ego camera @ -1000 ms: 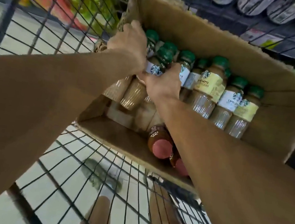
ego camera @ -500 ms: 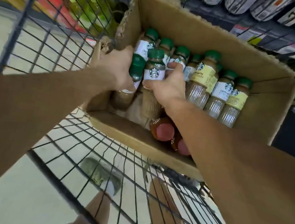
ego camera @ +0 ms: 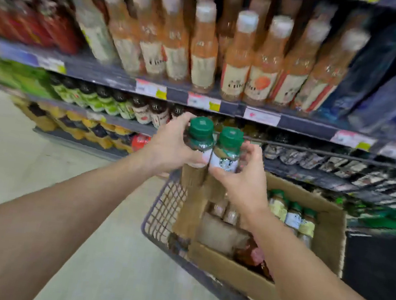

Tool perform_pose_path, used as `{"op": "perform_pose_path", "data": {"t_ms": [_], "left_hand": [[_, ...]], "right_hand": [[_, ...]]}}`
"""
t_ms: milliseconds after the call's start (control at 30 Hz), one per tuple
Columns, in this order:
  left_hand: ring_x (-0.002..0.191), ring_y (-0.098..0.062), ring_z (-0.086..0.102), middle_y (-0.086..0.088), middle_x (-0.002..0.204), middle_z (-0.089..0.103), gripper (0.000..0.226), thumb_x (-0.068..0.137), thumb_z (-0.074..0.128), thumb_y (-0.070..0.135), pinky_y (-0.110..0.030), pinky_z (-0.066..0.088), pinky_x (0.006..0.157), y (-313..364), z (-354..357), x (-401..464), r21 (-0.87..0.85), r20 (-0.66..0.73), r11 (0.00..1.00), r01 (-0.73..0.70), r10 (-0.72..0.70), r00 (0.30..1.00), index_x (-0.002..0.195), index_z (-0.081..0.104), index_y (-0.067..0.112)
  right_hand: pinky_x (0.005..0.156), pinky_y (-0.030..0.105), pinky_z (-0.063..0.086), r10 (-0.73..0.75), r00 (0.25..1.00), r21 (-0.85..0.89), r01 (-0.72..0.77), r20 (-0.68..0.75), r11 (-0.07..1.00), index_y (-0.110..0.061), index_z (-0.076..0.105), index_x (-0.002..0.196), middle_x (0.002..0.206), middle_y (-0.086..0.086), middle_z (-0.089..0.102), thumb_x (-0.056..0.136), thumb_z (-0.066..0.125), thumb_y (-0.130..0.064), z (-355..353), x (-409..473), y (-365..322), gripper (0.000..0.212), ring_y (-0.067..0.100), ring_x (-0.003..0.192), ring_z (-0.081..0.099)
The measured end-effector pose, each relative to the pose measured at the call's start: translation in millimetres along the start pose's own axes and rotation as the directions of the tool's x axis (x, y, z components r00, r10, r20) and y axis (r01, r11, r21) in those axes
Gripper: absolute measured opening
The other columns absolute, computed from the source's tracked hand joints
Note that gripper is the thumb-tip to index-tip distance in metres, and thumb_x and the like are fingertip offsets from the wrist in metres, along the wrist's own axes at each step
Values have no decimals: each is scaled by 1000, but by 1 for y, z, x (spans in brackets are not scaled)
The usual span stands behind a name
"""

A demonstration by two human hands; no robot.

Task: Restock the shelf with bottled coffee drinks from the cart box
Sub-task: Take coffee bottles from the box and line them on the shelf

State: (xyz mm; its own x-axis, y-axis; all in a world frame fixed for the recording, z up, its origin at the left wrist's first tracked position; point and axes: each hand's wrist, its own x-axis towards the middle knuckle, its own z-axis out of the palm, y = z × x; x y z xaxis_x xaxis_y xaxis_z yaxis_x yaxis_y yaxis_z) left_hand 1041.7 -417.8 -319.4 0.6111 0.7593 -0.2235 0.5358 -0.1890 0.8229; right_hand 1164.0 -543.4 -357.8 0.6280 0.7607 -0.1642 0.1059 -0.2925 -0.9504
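Here, the left hand (ego camera: 172,146) and right hand (ego camera: 243,181) are each gripping a green-capped coffee bottle (ego camera: 198,150) by its labelled shoulder, above the cart box (ego camera: 330,234); likely heavy, rigid, slippery, best held mid-body.

Motion blur is smearing the orange bottles (ego camera: 238,56) across the top of the frame, so their labels and the price tags (ego camera: 150,89) below them are staying unreadable. The left hand (ego camera: 169,149) and right hand (ego camera: 243,181) are covering much of the two green-capped bottles (ego camera: 226,151) at centre. In the lower right, the right forearm is hiding part of the cardboard box (ego camera: 330,234), and the frame edges are cutting off both arms.
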Motion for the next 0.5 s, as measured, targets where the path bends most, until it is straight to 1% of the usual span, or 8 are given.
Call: {"op": "perform_pose_path", "data": {"t_ms": [33, 67, 167, 267, 333, 400, 433, 500], "left_hand": [[99, -15, 66, 2, 105, 69, 64, 55, 88, 12, -43, 53, 92, 14, -22, -6, -1, -19, 1000, -29, 29, 999, 110, 55, 20], [98, -15, 67, 3, 104, 70, 64, 54, 88, 15, -44, 53, 91, 26, -44, -12, -7, -43, 998, -61, 61, 997, 109, 56, 20], [99, -13, 67, 5, 107, 70, 64, 57, 89, 17, -39, 54, 91, 60, -104, -36, -41, -107, 987, -154, 149, 983, 112, 56, 19], [100, -11, 65, 6, 111, 69, 67, 63, 88, 18, -26, 52, 83, 88, -156, -59, -76, -184, 972, -221, 205, 961, 117, 49, 21], [99, -10, 65, 5, 112, 68, 69, 65, 88, 21, -22, 51, 80, 104, -188, -69, -77, -254, 962, -264, 237, 938, 120, 46, 18], [100, -8, 65, 3, 112, 68, 66, 67, 87, 16, -19, 52, 82, 118, -220, -75, -64, -299, 951, -302, 271, 915, 120, 49, 13], [101, -9, 65, 2, 112, 68, 63, 67, 87, 15, -21, 53, 85, 124, -235, -76, -48, -316, 946, -321, 290, 903, 119, 51, 12], [100, -10, 66, 4, 109, 69, 58, 66, 87, 19, -32, 54, 90, 133, -265, -74, 2, -350, 937, -350, 329, 877, 115, 56, 15]], "right_hand": [[76, 9, 45, -41, 999, -1, 41, -11, 999, -21, 43, 119, 101, -21, 55, 71, 85, -12, 5, -4, -23, 64, -20, 85, 55], [78, 8, 45, -78, 997, -3, 78, -18, 997, -23, 43, 118, 101, -23, 54, 71, 85, -13, 10, -7, -46, 64, -21, 86, 54], [89, 23, 49, -170, 985, -6, 169, -44, 986, -30, 43, 118, 105, -26, 56, 70, 86, -18, 26, -17, -109, 65, -13, 93, 57], [87, 23, 49, -275, 958, 10, 277, -85, 961, -32, 45, 115, 104, -26, 57, 70, 86, -24, 46, -27, -170, 61, -13, 94, 58], [84, 20, 49, -342, 931, 20, 347, -125, 938, -33, 46, 114, 103, -27, 56, 71, 86, -33, 60, -32, -209, 59, -11, 95, 57], [84, 20, 49, -394, 905, 21, 403, -162, 915, -32, 47, 116, 104, -26, 57, 72, 85, -37, 74, -35, -244, 58, -8, 97, 57], [83, 21, 49, -415, 894, 16, 423, -172, 906, -32, 48, 118, 105, -25, 59, 72, 84, -38, 81, -34, -259, 58, -7, 98, 57], [81, 24, 50, -442, 880, 20, 452, -173, 892, -34, 48, 117, 105, -22, 61, 73, 83, -39, 95, -31, -287, 57, -2, 97, 60]]}}
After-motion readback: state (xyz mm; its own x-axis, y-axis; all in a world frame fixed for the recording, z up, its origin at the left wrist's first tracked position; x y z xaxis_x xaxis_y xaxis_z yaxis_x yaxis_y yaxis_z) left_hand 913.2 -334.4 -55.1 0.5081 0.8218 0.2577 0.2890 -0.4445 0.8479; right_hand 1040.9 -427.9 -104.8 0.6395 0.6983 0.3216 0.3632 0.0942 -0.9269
